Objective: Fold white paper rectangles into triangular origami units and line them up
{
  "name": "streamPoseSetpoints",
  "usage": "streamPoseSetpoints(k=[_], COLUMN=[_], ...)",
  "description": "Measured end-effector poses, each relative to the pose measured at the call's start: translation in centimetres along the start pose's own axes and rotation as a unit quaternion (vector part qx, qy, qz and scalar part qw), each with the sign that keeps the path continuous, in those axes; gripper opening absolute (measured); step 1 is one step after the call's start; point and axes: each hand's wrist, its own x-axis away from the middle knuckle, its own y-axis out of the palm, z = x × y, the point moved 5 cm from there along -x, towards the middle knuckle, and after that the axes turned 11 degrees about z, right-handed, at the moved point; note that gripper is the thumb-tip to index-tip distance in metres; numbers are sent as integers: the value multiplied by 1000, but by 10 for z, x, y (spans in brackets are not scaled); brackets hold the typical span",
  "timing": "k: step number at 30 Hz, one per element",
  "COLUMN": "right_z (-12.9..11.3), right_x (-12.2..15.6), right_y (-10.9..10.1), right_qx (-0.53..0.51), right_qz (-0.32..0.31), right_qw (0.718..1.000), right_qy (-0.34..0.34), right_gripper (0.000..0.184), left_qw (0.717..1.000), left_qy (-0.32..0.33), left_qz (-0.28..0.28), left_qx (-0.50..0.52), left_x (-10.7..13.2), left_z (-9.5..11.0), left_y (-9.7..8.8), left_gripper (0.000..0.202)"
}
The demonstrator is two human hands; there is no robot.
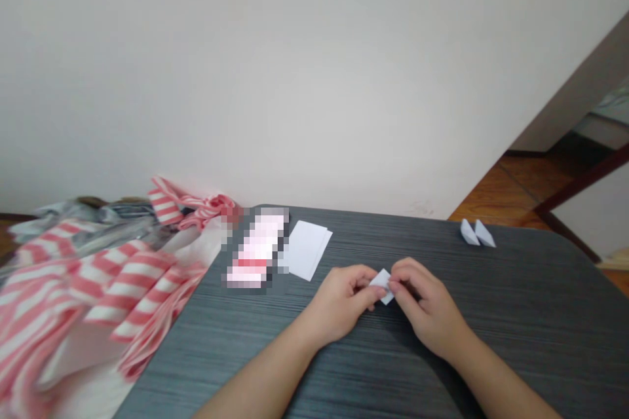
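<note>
While the head view looks down over a dark tabletop (pixel 363 380), both bare hands meet just right of centre in the lower half of the frame, and here between them is the small folded white paper (pixel 381 280), tilted so one corner points up! The left hand (pixel 339 301) has it from the left side, thumb laid over the front, fingers clamped on the paper. Over on the right, the right hand (pixel 427 304) pinches the paper's right corner, thumb and forefinger together on it.

Left of the hands, near the middle of the frame, lie white paper sheets (pixel 305 250), overlapping, and just beside them a pixelated pink-and-white item (pixel 258 249), its details hidden. Out at the table's far edge, right of frame, sit two folded white paper shapes (pixel 484 234) side by side. Red-and-white striped fabric (pixel 130 281) heaps up at lower left, and a pale wall (pixel 314 78) fills the top.
</note>
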Motion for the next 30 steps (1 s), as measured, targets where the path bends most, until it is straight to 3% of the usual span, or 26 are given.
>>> streamPoseSetpoints(k=[15, 30], right_z=[0, 6], right_x=[1, 3], right_y=[1, 3], right_qx=[-5, -4], right_qz=[4, -10], right_qw=[1000, 998], right_qy=[4, 64], right_gripper=[13, 8], left_qw=[997, 995], left_qy=[18, 29], left_qz=[21, 19], left_qx=[-70, -92], left_x=[1, 0], left_z=[2, 2], left_y=[-4, -3], left_gripper=[25, 28])
